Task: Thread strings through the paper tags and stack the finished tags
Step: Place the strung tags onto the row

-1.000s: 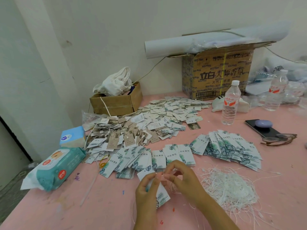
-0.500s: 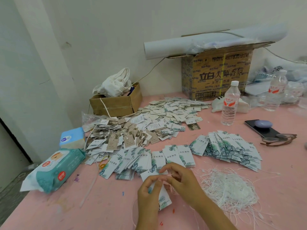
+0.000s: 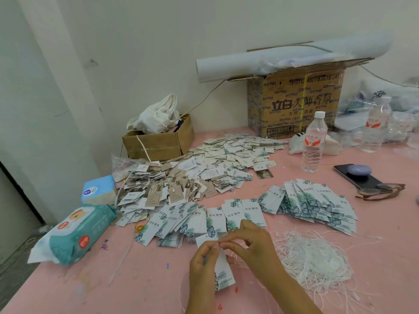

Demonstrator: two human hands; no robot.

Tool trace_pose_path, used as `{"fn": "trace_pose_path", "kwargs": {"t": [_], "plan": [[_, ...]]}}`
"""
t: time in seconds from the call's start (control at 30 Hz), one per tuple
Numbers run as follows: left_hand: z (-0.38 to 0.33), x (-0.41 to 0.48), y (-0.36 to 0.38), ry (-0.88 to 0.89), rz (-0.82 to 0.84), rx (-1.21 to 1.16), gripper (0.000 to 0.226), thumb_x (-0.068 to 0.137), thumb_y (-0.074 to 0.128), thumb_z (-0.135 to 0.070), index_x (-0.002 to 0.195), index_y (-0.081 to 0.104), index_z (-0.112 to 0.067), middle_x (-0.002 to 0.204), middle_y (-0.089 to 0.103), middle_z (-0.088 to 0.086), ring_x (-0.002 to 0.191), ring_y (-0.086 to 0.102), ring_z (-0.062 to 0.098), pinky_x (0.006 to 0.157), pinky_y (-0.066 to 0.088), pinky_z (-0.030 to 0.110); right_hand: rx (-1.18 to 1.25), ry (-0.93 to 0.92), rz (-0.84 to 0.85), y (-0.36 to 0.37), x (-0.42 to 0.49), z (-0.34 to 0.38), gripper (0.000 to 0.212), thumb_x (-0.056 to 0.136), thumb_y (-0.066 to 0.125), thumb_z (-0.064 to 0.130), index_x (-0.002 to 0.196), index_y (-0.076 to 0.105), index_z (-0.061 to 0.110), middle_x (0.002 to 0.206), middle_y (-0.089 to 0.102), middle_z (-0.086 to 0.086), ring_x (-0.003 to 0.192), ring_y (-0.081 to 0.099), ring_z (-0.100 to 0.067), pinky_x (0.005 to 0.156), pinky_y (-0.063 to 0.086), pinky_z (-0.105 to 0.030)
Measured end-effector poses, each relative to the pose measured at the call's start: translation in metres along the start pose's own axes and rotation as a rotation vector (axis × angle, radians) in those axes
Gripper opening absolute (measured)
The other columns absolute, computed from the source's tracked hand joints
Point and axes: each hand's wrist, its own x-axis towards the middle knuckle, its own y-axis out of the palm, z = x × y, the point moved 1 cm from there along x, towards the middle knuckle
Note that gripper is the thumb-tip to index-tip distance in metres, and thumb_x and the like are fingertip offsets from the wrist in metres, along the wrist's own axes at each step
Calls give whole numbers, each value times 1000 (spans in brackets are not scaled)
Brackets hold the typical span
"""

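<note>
My left hand (image 3: 203,264) grips a small bunch of white leaf-printed paper tags (image 3: 223,271) upright near the table's front edge. My right hand (image 3: 251,244) pinches a thin white string at the top end of those tags, fingertips meeting the left thumb. A tangled heap of white strings (image 3: 313,261) lies just right of my hands. Fanned rows of the same leaf tags lie behind my hands (image 3: 204,219) and further right (image 3: 310,203). A big pile of beige and white tags (image 3: 204,171) spreads across the middle of the pink table (image 3: 145,282).
A wet-wipe pack (image 3: 74,234) and a tissue pack (image 3: 98,190) sit at the left. Behind stand a small open carton (image 3: 158,143) and a large printed carton (image 3: 294,103). Two water bottles (image 3: 314,142), a phone (image 3: 357,176) and glasses (image 3: 381,191) sit at the right.
My hands have stayed in the same spot at the tags' top end; the right fingers have shifted slightly on the string. The view has drifted a little.
</note>
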Motion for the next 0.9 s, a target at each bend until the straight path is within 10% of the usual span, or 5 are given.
{"fn": "trace_pose_path", "kwargs": {"t": [0.17, 0.3, 0.47, 0.9], "plan": [[-2, -3, 5, 112, 14, 38, 58, 94, 57, -1, 127, 54, -49, 120, 62, -32, 109, 58, -12, 82, 50, 14, 15, 33, -60, -2, -2, 0, 11, 80, 76, 15, 78, 74, 26, 71, 50, 10, 67, 53, -1, 57, 37, -7], [3, 0, 5, 14, -45, -23, 74, 96, 49, 6, 144, 33, -47, 140, 53, -8, 125, 55, 20, 105, 44, 46, -103, 34, -63, -2, 0, -3, 9, 85, 71, 18, 81, 67, 25, 87, 57, 16, 86, 53, -4, 74, 39, -16], [4, -3, 8, -17, 32, 11, 40, 97, 47, 3, 120, 60, -28, 97, 76, 5, 83, 72, 24, 60, 55, 30, -95, 52, 80, 2, 0, -4, 22, 90, 63, 14, 84, 61, 34, 108, 64, 23, 111, 49, 1, 96, 37, -27], [1, -7, 10, 47, 76, 28, 42, 95, 51, 7, 113, 63, -28, 101, 73, 10, 88, 70, 29, 71, 57, 37, -178, 80, -59, 2, -3, -6, 18, 83, 73, 18, 85, 67, 35, 92, 59, 15, 92, 54, 1, 80, 43, -16]]}}
